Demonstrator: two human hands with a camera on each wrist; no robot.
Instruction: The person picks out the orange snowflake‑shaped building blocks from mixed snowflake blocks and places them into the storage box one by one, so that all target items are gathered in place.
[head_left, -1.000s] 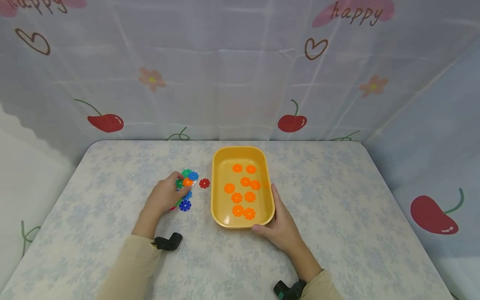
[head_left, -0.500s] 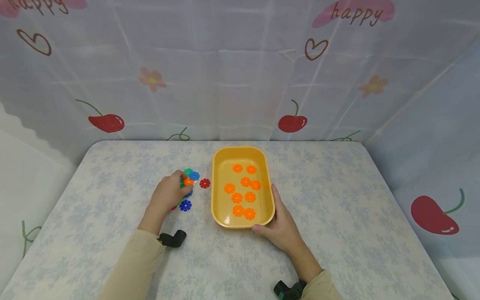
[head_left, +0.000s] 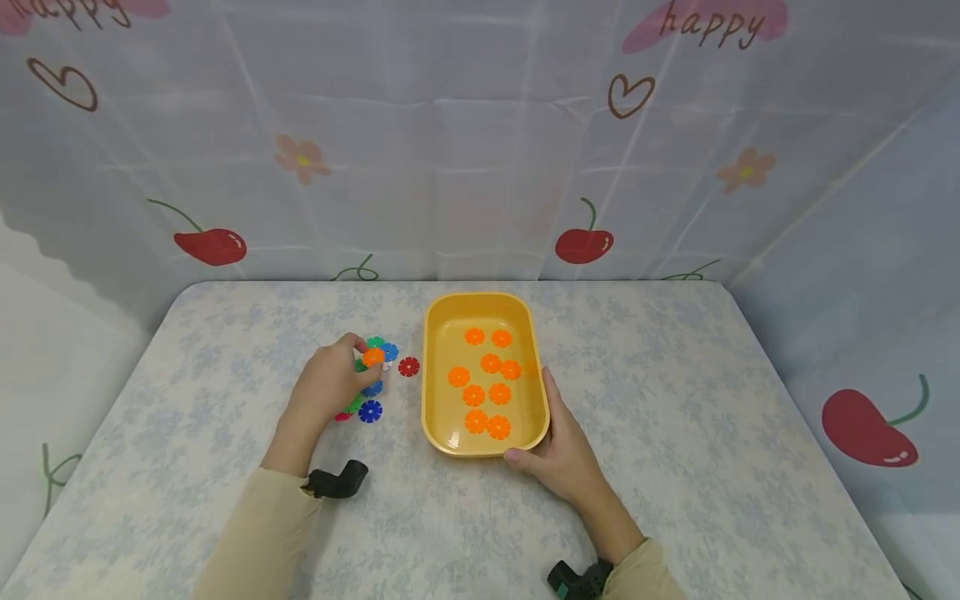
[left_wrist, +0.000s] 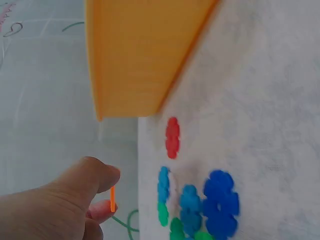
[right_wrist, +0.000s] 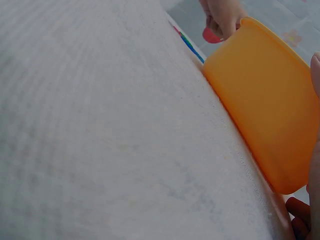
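Note:
My left hand (head_left: 327, 385) pinches an orange notched plastic disc (head_left: 372, 357) between thumb and fingertips, above a small pile of similar discs. The left wrist view shows that orange disc (left_wrist: 113, 199) edge-on, lifted off the table. Blue discs (head_left: 371, 411), green discs (head_left: 375, 342) and a red disc (head_left: 408, 367) lie around it, some partly behind the hand. A yellow tray (head_left: 437, 417) stands right of the pile with several flat orange discs (head_left: 499, 394) in it. My right hand (head_left: 562, 462) holds the tray's near right corner, thumb on the near side, fingers along the right side.
A pale patterned cloth covers the table (head_left: 675, 400). Behind it hangs a curtain (head_left: 480, 183) printed with cherries and hearts, and more cloth hangs at the right. Black wrist cameras (head_left: 337, 481) sit on both wrists.
The left hand has lifted the orange disc slightly from the pile and drawn back a little leftward, baring more of the blue and green discs. The right hand and tray stay still.

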